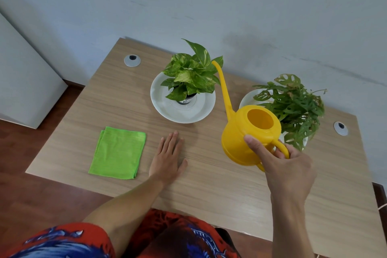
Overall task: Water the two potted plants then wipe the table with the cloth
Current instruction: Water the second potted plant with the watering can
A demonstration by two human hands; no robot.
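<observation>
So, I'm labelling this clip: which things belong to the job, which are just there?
Job: yellow plastic watering can, held by right hand; variegated potted plant; holey-leaved potted plant; folded green cloth; wooden table.
Just there: two grey cable grommets.

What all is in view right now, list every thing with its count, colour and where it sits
table: one, light wood, against the wall
potted plants: two, green; one centre back, one right
saucers: two, white, one under the centre plant, one under the right plant
watering can: one, yellow, between the plants, spout toward the centre plant
cloth: one, green, folded, front left
cable grommets: two, grey, one back left, one far right
left hand: flat on the table
right hand: grip on the can's handle
</observation>
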